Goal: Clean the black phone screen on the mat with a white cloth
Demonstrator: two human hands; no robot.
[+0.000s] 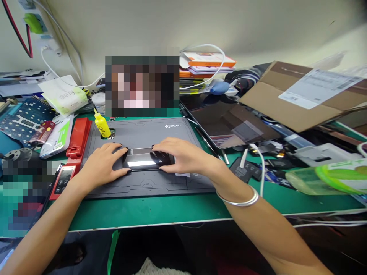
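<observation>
I am viewing one phone [140, 160], glossy black, reflecting white light; left hand [100, 164] and right hand [185, 156] are clamping its ends; one mat [172, 187] lying beneath, one bottle [102, 125] nearby.

White "WKTOO" on the grey mat [143, 131], "Free" on the white-and-green packet [64, 97].

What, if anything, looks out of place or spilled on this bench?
The brown cardboard box with a white label stands out: it sits at a slant on the right, rather than flat. The glossy black phone-like slab, held between fingers, looks straight on its grey rectangular mat. I see no spill.
</observation>
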